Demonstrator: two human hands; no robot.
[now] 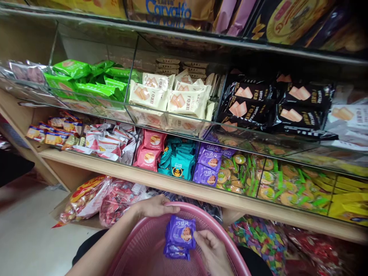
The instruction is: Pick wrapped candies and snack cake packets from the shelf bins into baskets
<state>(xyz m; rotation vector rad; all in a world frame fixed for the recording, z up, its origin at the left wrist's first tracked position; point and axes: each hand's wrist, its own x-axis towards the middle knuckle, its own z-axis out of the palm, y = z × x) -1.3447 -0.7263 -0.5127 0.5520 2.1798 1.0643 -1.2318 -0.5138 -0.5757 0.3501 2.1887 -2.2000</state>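
Big wooden snack shelf point(115, 167) runs across most of the view, with wrapped stuff sorted into see-through bins. Just in front of its lower edge there's a pink mesh basket point(140, 249). Left hand point(155, 207) is gripping the basket's far rim. Right hand point(212, 249) is pinching the right edge of a little stack of purple cookie packets point(180, 234) inside the basket, though I can't tell if they're touching the bottom.
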